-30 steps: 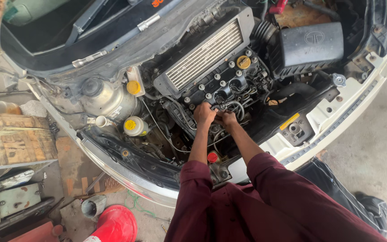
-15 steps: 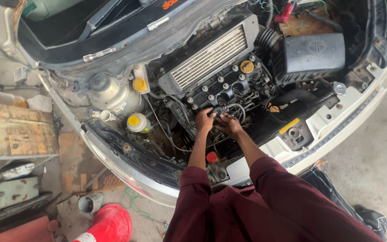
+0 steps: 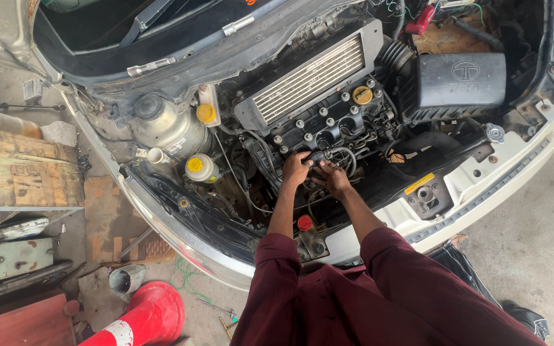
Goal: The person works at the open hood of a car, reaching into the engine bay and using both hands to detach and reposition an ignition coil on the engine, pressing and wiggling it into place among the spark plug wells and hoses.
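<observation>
I look down into an open car engine bay. My left hand [image 3: 296, 169] and my right hand [image 3: 335, 177] are close together on a small black part with wires [image 3: 318, 157] at the front of the engine block [image 3: 328, 122]. Fingers of both hands are curled around it; what exactly they grip is hidden. Both arms wear maroon sleeves [image 3: 277, 269]. Behind the hands sits a ribbed silver intercooler [image 3: 309, 80] and a yellow oil cap [image 3: 361, 95]. A red cap [image 3: 304, 223] lies below my left forearm.
A black air filter box [image 3: 460, 78] sits at the right. Two yellow-capped fluid reservoirs [image 3: 197, 166] stand at the left. The white front bumper [image 3: 482, 186] runs below. A red and white cone [image 3: 142, 317], wooden planks [image 3: 8, 166] and metal scrap lie on the floor at left.
The view has shifted slightly, so the engine bay sits a little differently in frame. Both hands stay on the same spot at the engine front, with small finger movements.
</observation>
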Demonstrator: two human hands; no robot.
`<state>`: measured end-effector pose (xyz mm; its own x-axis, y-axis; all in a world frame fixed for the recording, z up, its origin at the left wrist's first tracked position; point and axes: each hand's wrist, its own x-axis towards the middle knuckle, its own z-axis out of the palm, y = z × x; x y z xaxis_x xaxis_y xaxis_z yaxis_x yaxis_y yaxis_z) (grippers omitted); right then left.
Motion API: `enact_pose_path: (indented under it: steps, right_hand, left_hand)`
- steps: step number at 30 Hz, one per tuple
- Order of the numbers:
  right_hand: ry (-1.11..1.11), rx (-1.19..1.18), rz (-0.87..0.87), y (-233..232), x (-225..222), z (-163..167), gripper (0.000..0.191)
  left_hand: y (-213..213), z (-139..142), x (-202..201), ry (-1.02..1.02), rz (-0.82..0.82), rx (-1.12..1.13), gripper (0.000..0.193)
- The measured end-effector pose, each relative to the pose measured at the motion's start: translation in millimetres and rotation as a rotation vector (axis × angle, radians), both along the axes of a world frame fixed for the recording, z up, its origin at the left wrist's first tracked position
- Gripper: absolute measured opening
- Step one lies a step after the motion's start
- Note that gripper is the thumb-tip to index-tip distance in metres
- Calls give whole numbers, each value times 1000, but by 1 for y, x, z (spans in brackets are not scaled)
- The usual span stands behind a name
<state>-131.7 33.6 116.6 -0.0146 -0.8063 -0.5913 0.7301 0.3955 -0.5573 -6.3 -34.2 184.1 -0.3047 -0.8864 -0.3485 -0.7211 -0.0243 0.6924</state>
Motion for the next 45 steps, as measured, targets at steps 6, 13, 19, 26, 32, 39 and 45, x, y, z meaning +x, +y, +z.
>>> enact_pose_path:
  steps: [6,13,19,26,32,39,45]
  right_hand:
    - [138,53,17,-2,4,2,33]
    - [238,159,59,-16,6,13,41]
    - [371,270,17,-29,8,17,28]
    - [732,478,60,-46,26,23,33]
    - [1365,410,663,-53,26,29,33]
    - [489,348,-38,-40,22,22,22]
    - [345,199,-29,-26,17,15,22]
  left_hand:
    - [1,8,0,8,-2,-5,39]
    - [-8,9,-13,-107,-1,-36,37]
    - [-13,11,-18,-169,27,-19,35]
    - [-15,22,-38,-336,111,15,35]
    - [-23,20,-50,-434,97,15,30]
    - [-24,22,-51,-443,108,4,29]
    - [-11,29,-29,-260,77,-1,38]
